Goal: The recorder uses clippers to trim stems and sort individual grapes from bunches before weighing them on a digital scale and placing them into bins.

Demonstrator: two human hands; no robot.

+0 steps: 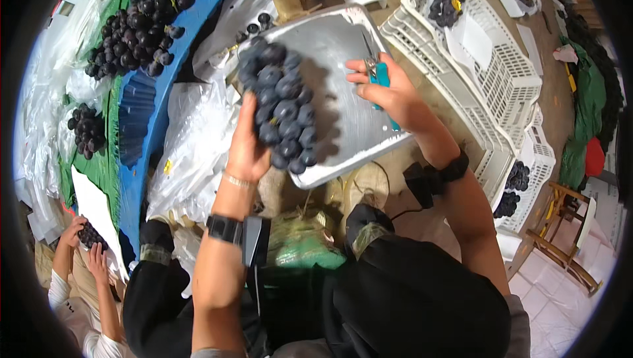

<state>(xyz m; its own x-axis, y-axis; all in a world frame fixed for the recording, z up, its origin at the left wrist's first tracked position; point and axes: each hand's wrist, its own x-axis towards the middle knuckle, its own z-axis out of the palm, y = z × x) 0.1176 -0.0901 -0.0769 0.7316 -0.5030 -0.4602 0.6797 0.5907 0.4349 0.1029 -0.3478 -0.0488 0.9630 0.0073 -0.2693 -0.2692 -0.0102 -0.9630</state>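
Blue edging [130, 190] curves down the left of the frame, bordering a green cover [107, 170]. White lattice crates [422, 48] fill the upper right. At the upper centre sits a grey tray [343, 120] with a pale rim; clear plastic [188, 140] lies crumpled to its left. At the lower-left edge, another person [79, 315] holds a dark bunch beside a white sheet [95, 203]. A large heap of dark grapes [142, 28] rests on the green at the upper left.

Just left of the frame's centre, over the tray's left part, is the held bunch of grapes [283, 104], plump, blue-black and blurred toward its top. The left hand [249, 150] cups it from the left, thumb along its side, opened about as wide as the fruit. The right hand [399, 97], over the tray's right side, has its fingers curled around teal-handled snips [380, 84], tips pointing upward; whether the blades are parted I cannot tell.
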